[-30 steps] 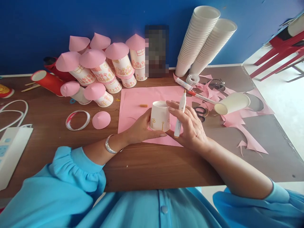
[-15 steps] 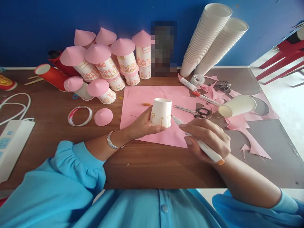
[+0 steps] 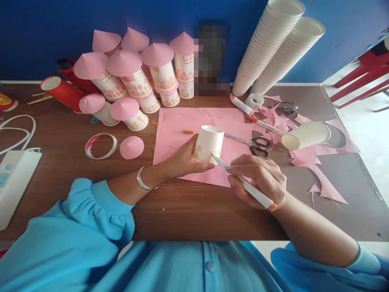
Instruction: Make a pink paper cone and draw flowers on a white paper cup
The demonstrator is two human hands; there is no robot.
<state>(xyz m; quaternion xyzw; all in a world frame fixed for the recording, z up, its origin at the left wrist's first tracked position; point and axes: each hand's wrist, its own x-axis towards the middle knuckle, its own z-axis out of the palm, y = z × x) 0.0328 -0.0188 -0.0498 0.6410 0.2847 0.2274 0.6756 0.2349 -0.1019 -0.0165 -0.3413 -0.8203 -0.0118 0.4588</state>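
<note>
The paper cup (image 3: pixel 211 140) is just right of the frame's centre, base up and wide rim down, its long axis near upright, the top tipping slightly right. At the upper left of the frame, cone-topped cups (image 3: pixel 124 63) stand on the tabletop (image 3: pixel 182 213), well apart from it. Further right, the left hand (image 3: pixel 190 158) is the nearer of the two hands: it clasps the cup from the left, thumb along the lower front edge (the other fingers are mostly hidden behind). Thin yellow-brown flowers (image 3: pixel 199 149) run round the cup's lower wall. Below and right of the cup, the right hand (image 3: pixel 261 178) pinches a white marker (image 3: pixel 255 192) between thumb and fingers, apart from the cup itself. The marker slants up and left, its tip at the middle flower; whether it touches I cannot tell. Behind, scissors (image 3: pixel 240 139) lie partly on the pink sheet (image 3: pixel 176 121).
</note>
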